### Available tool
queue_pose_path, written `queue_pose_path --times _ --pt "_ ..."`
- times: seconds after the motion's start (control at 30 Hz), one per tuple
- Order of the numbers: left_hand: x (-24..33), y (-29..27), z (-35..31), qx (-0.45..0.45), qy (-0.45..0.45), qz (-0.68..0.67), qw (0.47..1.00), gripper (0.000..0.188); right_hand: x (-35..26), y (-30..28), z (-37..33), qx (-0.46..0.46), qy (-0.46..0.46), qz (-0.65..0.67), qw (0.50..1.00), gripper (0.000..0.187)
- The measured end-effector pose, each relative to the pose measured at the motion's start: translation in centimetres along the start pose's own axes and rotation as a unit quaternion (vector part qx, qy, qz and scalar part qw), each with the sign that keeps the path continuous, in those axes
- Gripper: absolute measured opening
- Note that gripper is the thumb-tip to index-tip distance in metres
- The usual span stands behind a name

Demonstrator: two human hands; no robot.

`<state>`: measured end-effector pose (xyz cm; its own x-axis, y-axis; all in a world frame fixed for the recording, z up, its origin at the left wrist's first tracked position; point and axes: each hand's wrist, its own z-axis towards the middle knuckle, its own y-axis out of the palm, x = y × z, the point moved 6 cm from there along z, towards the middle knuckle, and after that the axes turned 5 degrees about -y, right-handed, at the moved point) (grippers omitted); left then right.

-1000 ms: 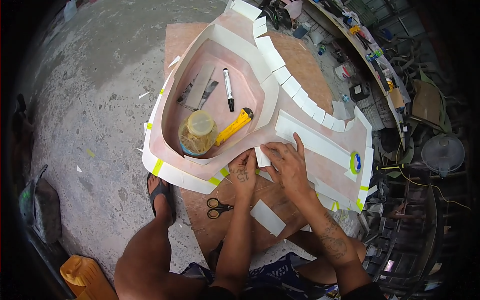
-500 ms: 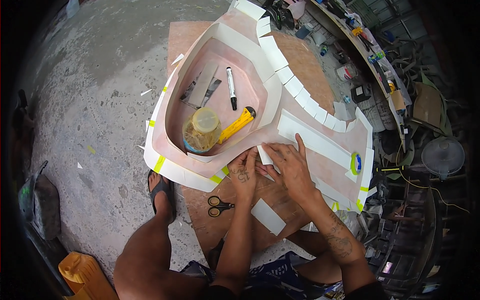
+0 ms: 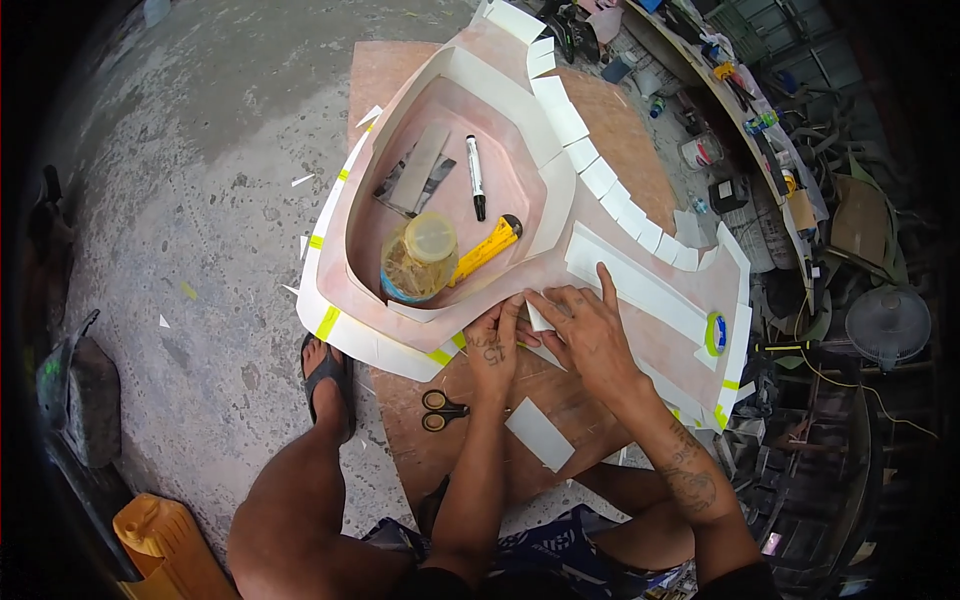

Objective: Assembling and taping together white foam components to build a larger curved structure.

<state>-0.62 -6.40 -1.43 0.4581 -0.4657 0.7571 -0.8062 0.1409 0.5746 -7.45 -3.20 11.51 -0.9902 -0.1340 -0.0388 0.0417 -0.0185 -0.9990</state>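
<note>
Over the near edge of a large pinkish moulded panel (image 3: 645, 342), both my hands are working at a small folded piece of white card (image 3: 538, 318). My left hand (image 3: 492, 347) is closed at the card's left side, its thumb and fingertips pinching by the panel edge. My right hand (image 3: 594, 335) grips the card from the right, index finger raised. White card strips (image 3: 562, 112) line the panel's rim, some held with yellow-green tape (image 3: 327, 322). Black-handled scissors (image 3: 442, 410) and a rectangle of white card (image 3: 540, 435) lie near my left forearm.
In the panel's recess sit a capped jar (image 3: 418, 262), a yellow utility knife (image 3: 487, 250), a marker (image 3: 475, 178) and flat strips (image 3: 418, 170). A tape roll (image 3: 716, 334) rests at right. Plywood (image 3: 625, 122) lies beneath. A fan (image 3: 887, 325) stands right, an orange container (image 3: 165, 540) lower left.
The panel and the things on it appear slightly further right in view. My hands stay at the same edge, and less of the small card shows between my fingers.
</note>
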Motion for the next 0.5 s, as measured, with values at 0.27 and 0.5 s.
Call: queue_pose_path --times 0.27,0.5 --pt "0.3 0.7 -0.5 0.064 0.029 0.014 0.997 0.028 0.0 0.1 -0.1 -0.025 -0.016 -0.023 0.999 0.047" --pt "-1.2 0.2 -0.4 0.058 0.044 0.029 0.997 0.032 0.8 -0.3 -0.7 0.028 0.057 0.080 0.995 0.049"
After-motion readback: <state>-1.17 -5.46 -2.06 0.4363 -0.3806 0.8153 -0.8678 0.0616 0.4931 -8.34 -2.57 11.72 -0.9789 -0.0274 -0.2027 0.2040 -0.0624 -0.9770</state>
